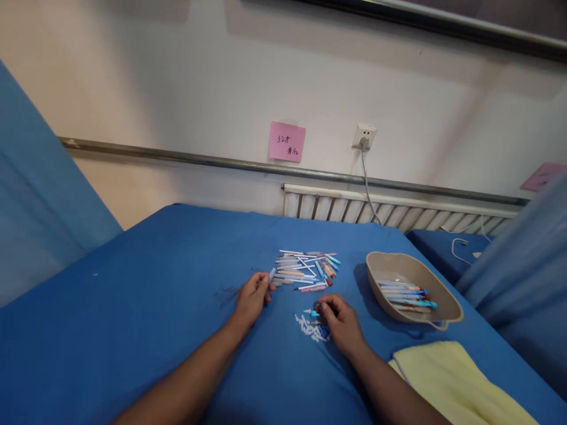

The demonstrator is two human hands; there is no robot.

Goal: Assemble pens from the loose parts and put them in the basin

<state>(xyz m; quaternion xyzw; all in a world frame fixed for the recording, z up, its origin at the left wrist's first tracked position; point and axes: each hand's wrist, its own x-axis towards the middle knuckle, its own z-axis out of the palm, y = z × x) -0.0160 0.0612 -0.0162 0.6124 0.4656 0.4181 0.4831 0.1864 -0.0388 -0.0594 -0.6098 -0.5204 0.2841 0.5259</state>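
My left hand (252, 298) rests on the blue table cover (146, 295) with its fingers pinched on a pale pen barrel (271, 274). Just beyond it lies a loose pile of pens and pen parts (305, 270) in blue, orange, pink and white. My right hand (343, 321) is curled over a small heap of caps and white bits (310, 326), fingertips closed on a small piece I cannot make out. A beige oval tray (447, 310) to the right holds several blue and orange pens (407, 294).
A yellow cloth (456, 383) lies at the near right corner. A pink sticky note (287, 142) and a wall socket (364, 136) with a cable hang above a radiator (398, 212). Blue curtains (35, 206) flank both sides.
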